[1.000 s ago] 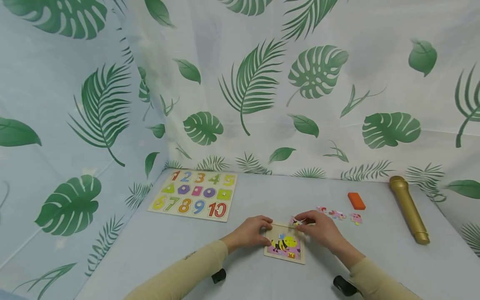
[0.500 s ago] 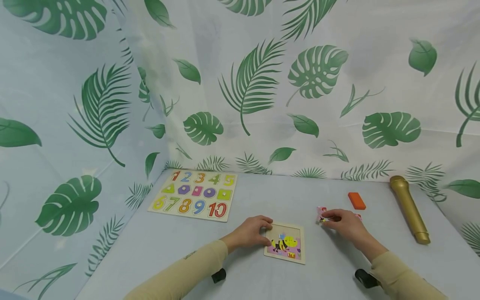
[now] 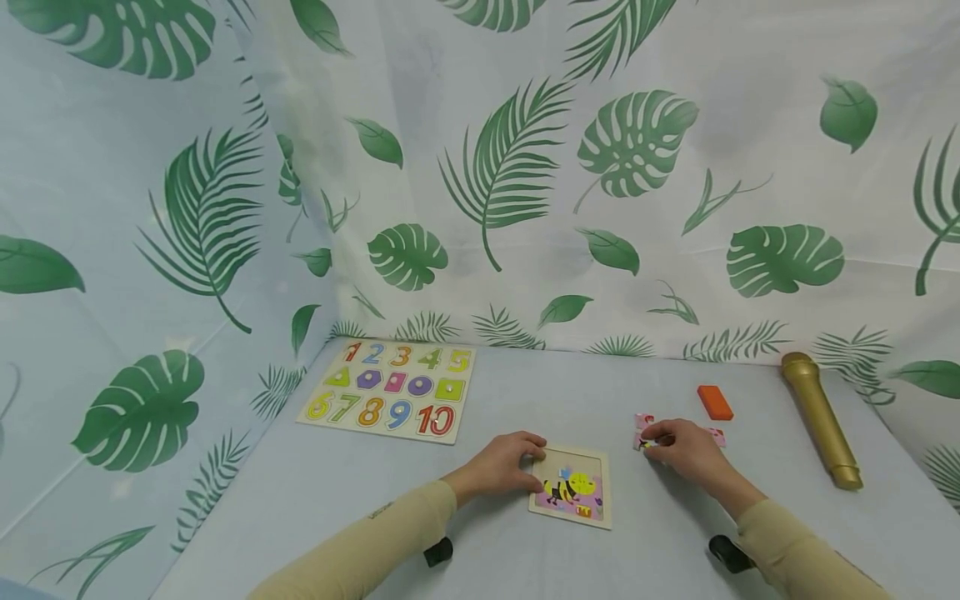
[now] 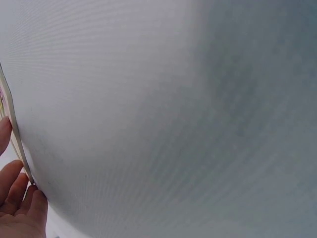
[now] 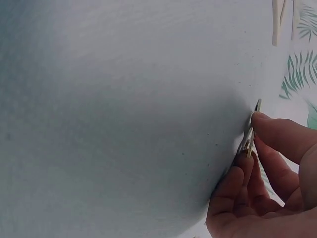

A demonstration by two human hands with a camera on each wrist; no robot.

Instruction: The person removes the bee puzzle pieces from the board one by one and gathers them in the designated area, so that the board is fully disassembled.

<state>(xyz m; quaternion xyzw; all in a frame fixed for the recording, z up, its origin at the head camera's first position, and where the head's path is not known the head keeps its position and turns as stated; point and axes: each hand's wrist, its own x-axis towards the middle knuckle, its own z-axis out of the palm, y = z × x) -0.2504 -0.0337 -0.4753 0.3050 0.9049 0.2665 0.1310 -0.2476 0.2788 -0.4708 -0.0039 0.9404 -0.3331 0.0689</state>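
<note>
A small square wooden jigsaw board with a bee picture lies in front of the person, its upper part showing bare wood. My left hand holds its left side, thumb near the lower left and fingers at the upper left corner. In the left wrist view the fingertips meet the board's edge. To the board's right, my right hand pinches a jigsaw piece low over the table. The right wrist view shows this thin piece edge-on between thumb and fingers.
Loose pink jigsaw pieces lie around the right hand, one beyond its fingertips and another partly behind it. An orange block and a gold microphone lie farther right. A number-and-shape puzzle board lies at the back left.
My right hand has carried the jigsaw piece from the board's top right corner rightward to the loose pieces, barely moving in the last half second. The left hand has stayed on the board.
</note>
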